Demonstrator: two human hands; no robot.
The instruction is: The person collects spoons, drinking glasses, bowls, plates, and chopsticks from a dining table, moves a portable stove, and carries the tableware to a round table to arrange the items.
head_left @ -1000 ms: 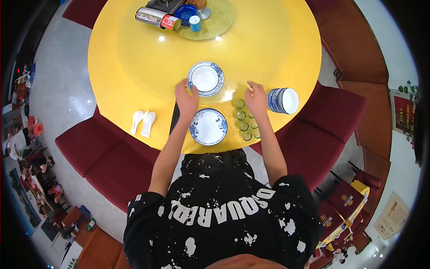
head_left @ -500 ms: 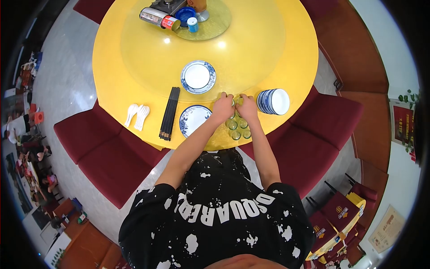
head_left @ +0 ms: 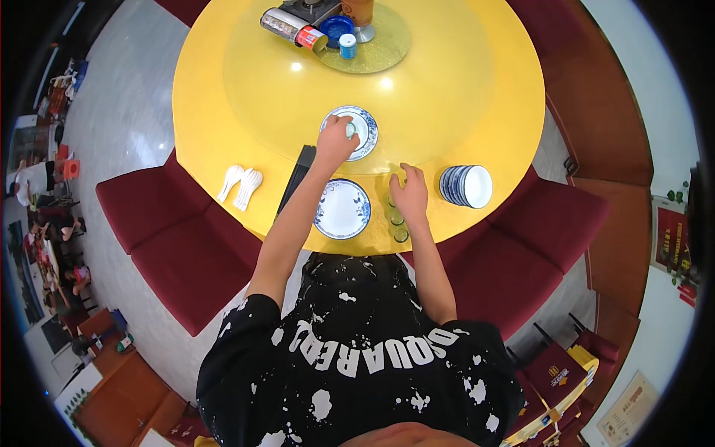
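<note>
My left hand (head_left: 337, 143) is over the patterned plate (head_left: 370, 147) on the glass turntable, its fingers closed around a small clear glass (head_left: 350, 130). Whether more glasses sit beneath that one is hidden. My right hand (head_left: 410, 192) holds nothing, with its fingers apart, above the far end of a row of small greenish-looking glasses (head_left: 396, 217). It partly covers this row. Closer to me lies another blue-and-white plate (head_left: 342, 209), between the glasses and my left forearm.
White spoons (head_left: 246, 186) and dark chopsticks (head_left: 296, 179) lie left, the chopsticks partly behind my forearm. Stacked bowls (head_left: 477, 186) rest tipped over at right. A can (head_left: 347, 46), blue dish (head_left: 337, 30) and stove (head_left: 313, 9) are at the far side. Maroon chairs (head_left: 514, 246) flank me.
My left hand has moved left from the glasses to over the far plate, carrying a glass. Only one row of glasses shows now. My right hand has opened beside it.
</note>
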